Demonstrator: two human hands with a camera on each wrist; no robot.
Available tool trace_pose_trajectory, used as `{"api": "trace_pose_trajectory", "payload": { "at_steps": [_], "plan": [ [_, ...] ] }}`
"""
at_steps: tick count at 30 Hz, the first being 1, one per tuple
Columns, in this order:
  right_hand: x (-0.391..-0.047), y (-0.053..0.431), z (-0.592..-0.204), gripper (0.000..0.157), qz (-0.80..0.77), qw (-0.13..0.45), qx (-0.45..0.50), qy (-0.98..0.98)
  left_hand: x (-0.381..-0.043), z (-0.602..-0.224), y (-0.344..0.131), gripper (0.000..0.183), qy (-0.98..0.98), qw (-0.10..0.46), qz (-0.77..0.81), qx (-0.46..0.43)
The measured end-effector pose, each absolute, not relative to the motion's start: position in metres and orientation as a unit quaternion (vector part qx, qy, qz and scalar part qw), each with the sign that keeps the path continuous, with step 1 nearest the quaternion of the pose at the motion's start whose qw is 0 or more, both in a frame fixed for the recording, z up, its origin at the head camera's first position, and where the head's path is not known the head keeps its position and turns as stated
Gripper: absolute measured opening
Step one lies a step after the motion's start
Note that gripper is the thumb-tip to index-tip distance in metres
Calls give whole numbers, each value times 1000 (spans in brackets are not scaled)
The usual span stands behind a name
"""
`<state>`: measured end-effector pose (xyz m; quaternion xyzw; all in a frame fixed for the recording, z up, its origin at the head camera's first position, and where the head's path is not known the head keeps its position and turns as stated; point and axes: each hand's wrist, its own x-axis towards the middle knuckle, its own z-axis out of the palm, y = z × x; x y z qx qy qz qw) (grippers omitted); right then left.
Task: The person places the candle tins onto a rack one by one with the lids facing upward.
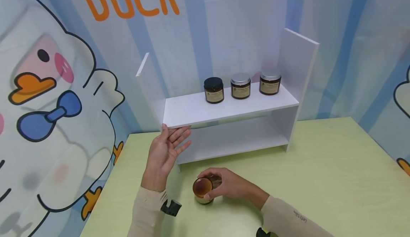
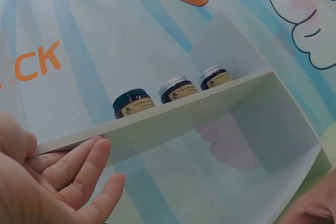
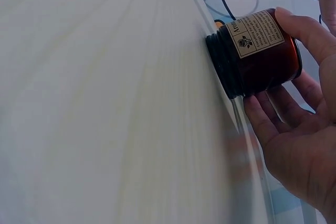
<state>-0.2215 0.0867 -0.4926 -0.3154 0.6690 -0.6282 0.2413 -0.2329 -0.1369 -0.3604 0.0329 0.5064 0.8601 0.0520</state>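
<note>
My left hand grips the left front end of the white shelf's upper board. Its thumb is at the board's edge and the fingers extend underneath, as the left wrist view also shows. On the table, my right hand holds an amber glass jar between thumb and fingers. The jar stands base up; in the right wrist view its dark ridged end faces the tabletop and a beige label shows. Whether that end is a lid or bare threads, I cannot tell.
On the upper board stand a black-lidded jar and two silver-lidded jars, one in the middle and one at the right. Tall side panels flank them. The shelf stands on a pale green table before a duck-print backdrop.
</note>
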Motion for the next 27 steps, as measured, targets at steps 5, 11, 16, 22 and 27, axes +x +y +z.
{"api": "trace_pose_trajectory", "payload": {
  "at_steps": [5,11,16,22,27],
  "plan": [
    [-222,87,-493,59,-628,240,-315,670,-234,-361,-137,62,505,53,861,30],
    [-221,86,-492,57,-632,242,-312,667,-234,-362,-137,64,507,50,860,34],
    [-220,87,-492,56,-632,242,-311,667,-234,-362,-137,64,507,51,860,33],
    [-220,87,-492,56,-630,239,-313,669,-233,-362,-137,62,504,53,861,37],
    [-221,87,-492,56,-629,241,-311,670,-233,-361,-137,62,500,55,863,36]
  ]
}}
